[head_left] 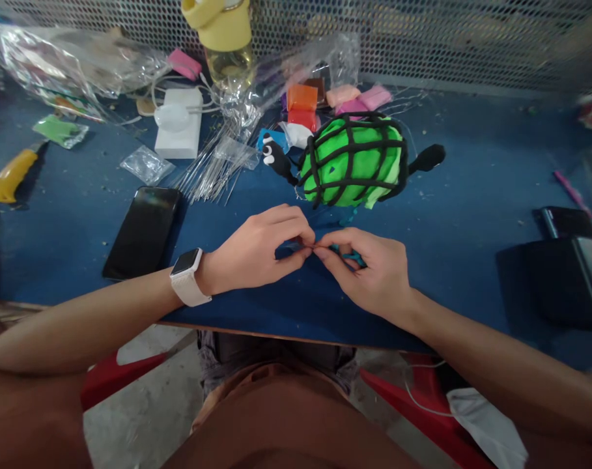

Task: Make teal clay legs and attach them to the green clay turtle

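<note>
Over the front of the table, my left hand (pixel 266 247) and my right hand (pixel 374 270) meet at the fingertips, both in a closed pinch. Curled in the fingers of my right hand is a small teal piece (pixel 353 256), mostly hidden, that looks like modelling clay. Whatever my left thumb and forefinger pinch is too small to make out. Just beyond them lies a green figure (pixel 354 159) with a black lattice over it. It has a black head with white eyes (pixel 271 153) on the left and a black paddle-shaped end (pixel 427 158) on the right.
Thin metal wires (pixel 210 172) and a black phone (pixel 142 231) lie to the left, with a yellow-handled cutter (pixel 15 174) farther out. Behind are coloured clay packs (pixel 302 99), a white box (pixel 181 130) and a yellow-lidded bottle (pixel 227 39). A dark box (pixel 552 280) stands right.
</note>
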Demonstrator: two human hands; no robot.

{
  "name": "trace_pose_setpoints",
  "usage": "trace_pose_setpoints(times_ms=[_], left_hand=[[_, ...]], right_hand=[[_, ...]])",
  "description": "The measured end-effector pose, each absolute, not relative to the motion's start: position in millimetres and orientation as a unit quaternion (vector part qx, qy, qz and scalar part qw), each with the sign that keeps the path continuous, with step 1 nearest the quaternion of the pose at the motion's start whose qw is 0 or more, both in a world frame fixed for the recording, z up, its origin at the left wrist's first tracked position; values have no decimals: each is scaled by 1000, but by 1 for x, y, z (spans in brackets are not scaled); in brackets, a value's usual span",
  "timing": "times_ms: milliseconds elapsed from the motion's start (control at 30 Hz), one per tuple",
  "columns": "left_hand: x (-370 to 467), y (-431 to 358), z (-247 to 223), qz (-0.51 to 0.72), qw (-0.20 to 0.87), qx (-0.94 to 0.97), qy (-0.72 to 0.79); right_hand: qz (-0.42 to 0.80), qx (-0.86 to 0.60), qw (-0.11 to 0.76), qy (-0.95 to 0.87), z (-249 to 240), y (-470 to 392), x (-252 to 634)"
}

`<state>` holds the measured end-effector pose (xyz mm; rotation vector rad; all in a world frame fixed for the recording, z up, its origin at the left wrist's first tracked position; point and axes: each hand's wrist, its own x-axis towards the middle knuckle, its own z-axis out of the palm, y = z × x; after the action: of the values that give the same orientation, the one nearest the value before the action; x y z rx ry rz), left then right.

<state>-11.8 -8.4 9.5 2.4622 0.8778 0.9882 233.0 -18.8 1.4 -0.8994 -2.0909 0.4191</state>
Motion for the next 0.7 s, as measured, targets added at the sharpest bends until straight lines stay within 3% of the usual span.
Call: trace_pose_setpoints(times_ms=[700], left_hand=[[-11, -8, 11, 357, 193, 858, 314]], right_hand=[[158, -410, 415, -797, 14, -20, 236]])
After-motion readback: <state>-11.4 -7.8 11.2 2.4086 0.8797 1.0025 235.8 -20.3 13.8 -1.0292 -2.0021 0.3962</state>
